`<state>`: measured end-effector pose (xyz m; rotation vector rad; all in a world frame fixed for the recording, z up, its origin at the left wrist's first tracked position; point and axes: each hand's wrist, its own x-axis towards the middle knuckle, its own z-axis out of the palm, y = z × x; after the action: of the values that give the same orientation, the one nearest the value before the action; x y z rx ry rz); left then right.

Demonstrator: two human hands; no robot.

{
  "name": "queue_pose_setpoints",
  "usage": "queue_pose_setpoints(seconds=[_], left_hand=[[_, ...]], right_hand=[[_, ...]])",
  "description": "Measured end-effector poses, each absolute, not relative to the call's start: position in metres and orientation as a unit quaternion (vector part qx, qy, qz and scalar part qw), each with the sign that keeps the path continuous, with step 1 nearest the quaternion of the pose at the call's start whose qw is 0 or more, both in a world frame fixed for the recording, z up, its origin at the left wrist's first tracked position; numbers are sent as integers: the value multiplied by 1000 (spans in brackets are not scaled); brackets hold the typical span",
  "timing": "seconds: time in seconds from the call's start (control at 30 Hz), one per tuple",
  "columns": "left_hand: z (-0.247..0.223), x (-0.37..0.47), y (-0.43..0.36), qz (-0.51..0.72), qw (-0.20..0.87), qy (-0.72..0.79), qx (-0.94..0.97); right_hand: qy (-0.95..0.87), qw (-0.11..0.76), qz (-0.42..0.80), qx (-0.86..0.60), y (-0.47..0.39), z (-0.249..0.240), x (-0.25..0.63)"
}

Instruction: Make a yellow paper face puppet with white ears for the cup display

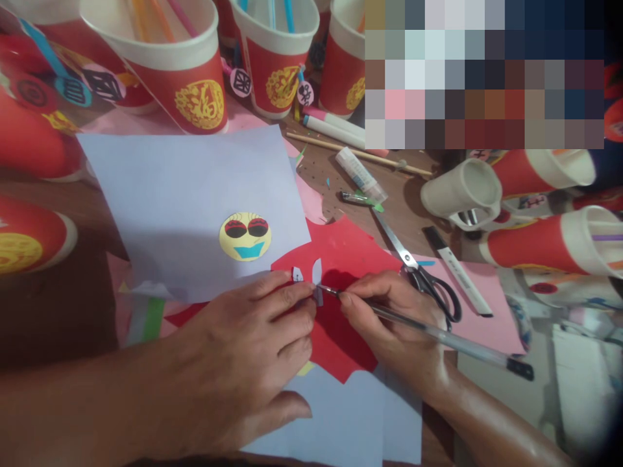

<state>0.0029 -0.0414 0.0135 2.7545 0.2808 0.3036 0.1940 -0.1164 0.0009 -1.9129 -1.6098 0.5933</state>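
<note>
Close to the near edge of the desk [409,207], red paper [345,344] lies under both hands. The left hand [263,344] is open and palm down, with its fingers close together and its thumb out to the side. Its fingertips press by two little pale bits of paper [317,272] on the red paper. The right hand [406,318] is shut on a clear pen [452,338], and the pen's tip is at the right-hand bit. Toward the left edge, a big pale blue sheet [180,194] has a round yellow face [228,245] on it. Scissors [407,258] with black handles lie open just right of the red paper. Red and white cups [202,84] stand along the far edge. A white mug [460,193] sits toward the right edge.
</note>
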Motion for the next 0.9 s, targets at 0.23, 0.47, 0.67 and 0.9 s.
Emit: queue_pose_setpoints(seconds=[0.23,0.47,0.67,0.9], left_hand=[[14,4,-44,98,188,106,971],[15,4,-41,106,191,105,970],[12,6,-41,110,196,101,969],[13,5,-42,98,210,106,967]], right_hand=[[-602,291,207,-714,-116,-3,194],[-604,299,188,-714,-114,-4,194],[-605,294,182,-718,-114,-3,193],[-603,289,175,-722,-112,-3,192]])
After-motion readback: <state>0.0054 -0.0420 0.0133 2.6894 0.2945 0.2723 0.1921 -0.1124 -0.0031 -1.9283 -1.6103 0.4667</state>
